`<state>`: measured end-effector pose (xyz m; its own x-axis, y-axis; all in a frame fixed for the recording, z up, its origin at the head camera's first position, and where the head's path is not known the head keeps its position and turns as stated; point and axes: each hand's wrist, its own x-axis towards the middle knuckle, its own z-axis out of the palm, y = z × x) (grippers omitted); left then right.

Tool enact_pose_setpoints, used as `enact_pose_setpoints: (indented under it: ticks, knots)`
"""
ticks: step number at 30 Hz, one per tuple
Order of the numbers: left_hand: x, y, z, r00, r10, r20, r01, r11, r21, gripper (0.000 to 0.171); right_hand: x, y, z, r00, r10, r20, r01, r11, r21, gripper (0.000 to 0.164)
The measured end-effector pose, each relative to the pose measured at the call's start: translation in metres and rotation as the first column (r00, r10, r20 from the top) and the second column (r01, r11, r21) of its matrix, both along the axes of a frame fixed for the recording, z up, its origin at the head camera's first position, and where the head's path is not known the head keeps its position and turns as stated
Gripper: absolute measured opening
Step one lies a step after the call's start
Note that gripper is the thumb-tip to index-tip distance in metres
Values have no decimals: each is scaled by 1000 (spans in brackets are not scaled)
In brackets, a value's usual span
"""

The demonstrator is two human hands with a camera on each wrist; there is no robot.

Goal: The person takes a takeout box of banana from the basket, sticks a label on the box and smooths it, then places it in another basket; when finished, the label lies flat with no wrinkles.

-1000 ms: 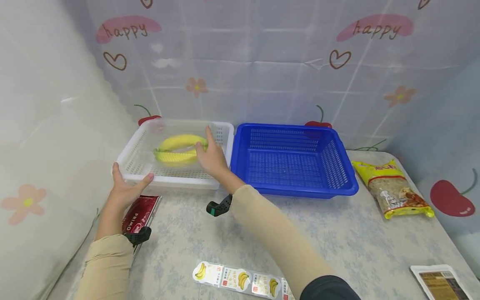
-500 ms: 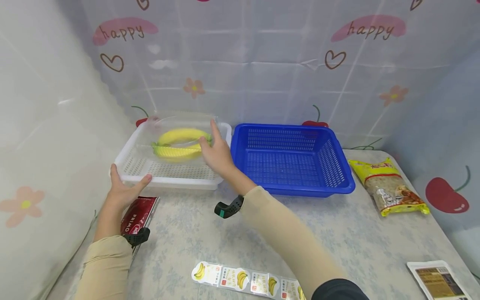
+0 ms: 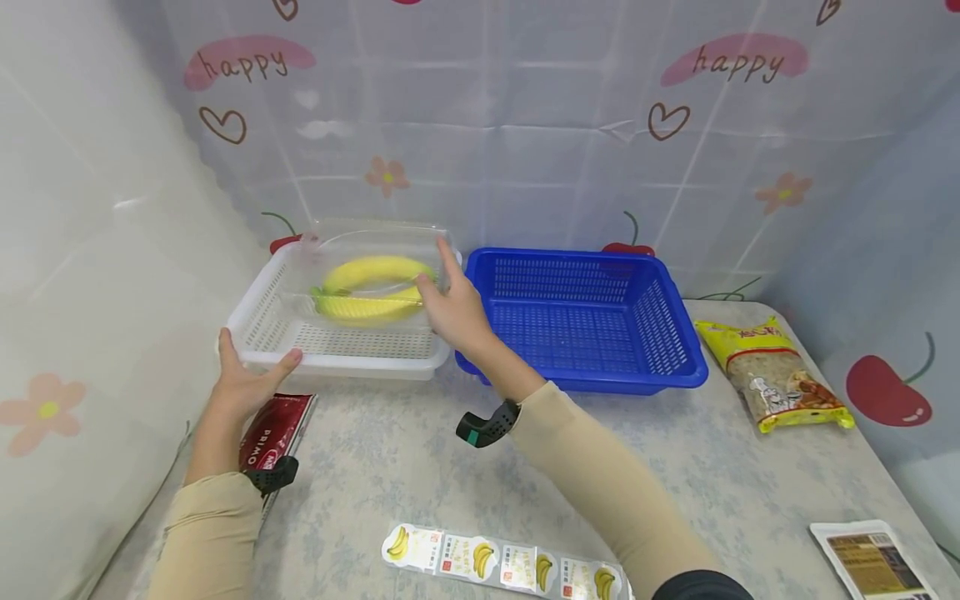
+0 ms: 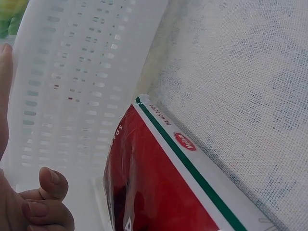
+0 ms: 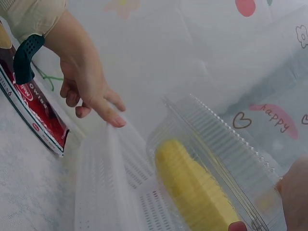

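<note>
My right hand (image 3: pixel 461 315) grips the right side of a clear plastic clamshell box (image 3: pixel 382 237). Inside it lie yellow bananas (image 3: pixel 375 268) with green ends. The box hangs tilted over the white basket (image 3: pixel 352 362), its back edge above the basket's rim. My left hand (image 3: pixel 243 385) holds the front left corner of that basket, thumb at the rim, other fingers curled below, as the right wrist view shows. Under the left wrist lies a red packet of spaghetti (image 4: pixel 154 178) with a green and white edge.
A blue basket (image 3: pixel 577 386) stands right of the white one. Further right lie a yellow-ended food bag (image 3: pixel 776 375) and a white-edged packet (image 3: pixel 873 558). A strip of banana stickers (image 3: pixel 502 562) lies at the front. A printed curtain (image 3: pixel 525 150) hangs behind.
My right hand has lifted the box of bananas from within the white basket and carried it somewhat right. The left hand has stayed at the basket's corner.
</note>
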<state>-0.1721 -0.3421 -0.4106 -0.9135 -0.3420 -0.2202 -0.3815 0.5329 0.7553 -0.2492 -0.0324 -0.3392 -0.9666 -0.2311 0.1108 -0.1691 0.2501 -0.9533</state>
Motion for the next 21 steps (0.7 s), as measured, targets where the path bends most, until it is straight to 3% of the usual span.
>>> enact_pose_setpoints:
  ticks: [12,21]
  knots:
    - [-3,0,-2,1000,7,-14,-7,1000,4,128,13,21,3,999,43,-9,-43,997,-59,63]
    - [0,2,3,1000,6,-5,-5,997,78,123,21,38,2,998,59,4,-59,996,-61,62]
